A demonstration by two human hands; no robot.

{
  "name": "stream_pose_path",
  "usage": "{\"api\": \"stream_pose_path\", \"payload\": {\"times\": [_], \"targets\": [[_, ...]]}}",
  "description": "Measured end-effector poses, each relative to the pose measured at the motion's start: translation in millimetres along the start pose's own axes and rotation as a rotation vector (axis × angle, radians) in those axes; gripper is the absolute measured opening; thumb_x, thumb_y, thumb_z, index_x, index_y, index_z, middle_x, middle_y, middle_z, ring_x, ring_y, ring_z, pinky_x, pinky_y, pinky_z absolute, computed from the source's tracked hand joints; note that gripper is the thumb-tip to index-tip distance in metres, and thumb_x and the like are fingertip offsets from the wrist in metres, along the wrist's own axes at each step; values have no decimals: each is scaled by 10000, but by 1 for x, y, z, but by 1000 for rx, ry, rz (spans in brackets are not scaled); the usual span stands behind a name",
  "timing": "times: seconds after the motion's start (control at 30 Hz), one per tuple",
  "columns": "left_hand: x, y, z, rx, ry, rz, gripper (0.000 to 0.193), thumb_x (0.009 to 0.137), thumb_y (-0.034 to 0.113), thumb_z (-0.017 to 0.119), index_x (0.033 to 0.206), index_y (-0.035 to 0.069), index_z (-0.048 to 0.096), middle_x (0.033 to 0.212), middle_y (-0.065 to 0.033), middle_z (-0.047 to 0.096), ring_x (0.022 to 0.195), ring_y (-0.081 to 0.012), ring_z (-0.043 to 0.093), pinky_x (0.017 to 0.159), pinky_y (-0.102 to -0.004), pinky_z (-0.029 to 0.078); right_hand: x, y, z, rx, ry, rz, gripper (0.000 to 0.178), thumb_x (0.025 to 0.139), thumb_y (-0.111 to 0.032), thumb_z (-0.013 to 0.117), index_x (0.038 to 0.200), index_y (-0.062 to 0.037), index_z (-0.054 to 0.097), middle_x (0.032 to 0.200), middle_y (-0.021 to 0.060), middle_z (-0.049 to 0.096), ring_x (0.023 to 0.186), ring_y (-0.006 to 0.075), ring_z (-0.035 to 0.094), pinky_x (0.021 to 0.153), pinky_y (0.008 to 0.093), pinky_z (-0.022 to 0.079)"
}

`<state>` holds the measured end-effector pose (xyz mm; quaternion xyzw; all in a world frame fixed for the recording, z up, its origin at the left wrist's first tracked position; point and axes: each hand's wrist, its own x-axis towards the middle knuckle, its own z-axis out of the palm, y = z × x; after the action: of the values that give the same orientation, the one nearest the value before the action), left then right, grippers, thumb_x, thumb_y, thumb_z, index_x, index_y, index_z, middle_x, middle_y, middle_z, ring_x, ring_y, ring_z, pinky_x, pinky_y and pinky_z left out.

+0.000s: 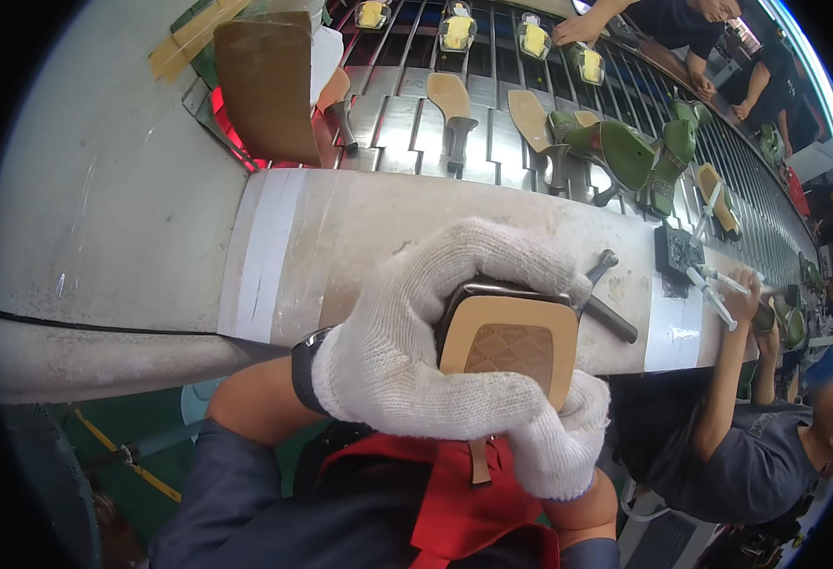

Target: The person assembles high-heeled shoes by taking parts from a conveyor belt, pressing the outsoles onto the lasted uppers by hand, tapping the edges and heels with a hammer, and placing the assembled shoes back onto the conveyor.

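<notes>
Both my hands wear white knitted gloves. Between them is a high-heeled shoe point(557, 334) with its tan sole turned up toward me; a quilted brown patch fills the sole's middle, and dark upper shows at its rim. My left hand point(393, 332) curls around the shoe's front part, fingers over the far edge and thumb along the near edge. Closed against the near right side is my right hand point(568, 436), its fingers partly hidden. A slim heel point(480, 462) points down below the gloves. Just beyond the shoe, a hammer point(611, 320) lies on the bench.
The pale bench point(369, 204) borders a slatted conveyor point(492, 142) carrying heeled soles point(449, 97), green heeled shoes point(625, 152) and cups of yellow material point(456, 33). A brown board point(265, 90) stands at far left. Syringes point(710, 294) lie near a co-worker point(739, 446) on the right.
</notes>
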<state>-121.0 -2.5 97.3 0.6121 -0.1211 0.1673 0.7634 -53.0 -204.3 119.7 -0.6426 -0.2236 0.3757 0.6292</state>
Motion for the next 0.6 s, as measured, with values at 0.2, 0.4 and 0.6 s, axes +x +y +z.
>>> {"api": "stream_pose_path", "payload": {"times": [0.2,0.4,0.6], "targets": [[3,2,-1,61,-6,13,664,893,157,887,1429,-34,544,1425,-305,669,1263,-333,729,1059,-474,623,-1,1,-2,-21,-13,-29,252,1036,-148,691,1042,57,837,843,89,827,649,74,696,615,269,574],[2,11,5,43,57,-49,572,944,212,818,1398,-37,575,1391,-289,698,1218,-316,747,1050,-455,619,-1,-1,0,18,-52,22,287,1055,-178,657,1102,43,834,846,76,830,600,59,672,559,250,554],[5,9,7,-14,35,-22,491,1013,255,721,1382,-45,599,1417,-287,687,1278,-316,718,1089,-469,594,-1,-2,-1,65,-42,33,303,1052,-173,650,1131,69,816,914,116,835,711,118,741,619,267,596]]}}
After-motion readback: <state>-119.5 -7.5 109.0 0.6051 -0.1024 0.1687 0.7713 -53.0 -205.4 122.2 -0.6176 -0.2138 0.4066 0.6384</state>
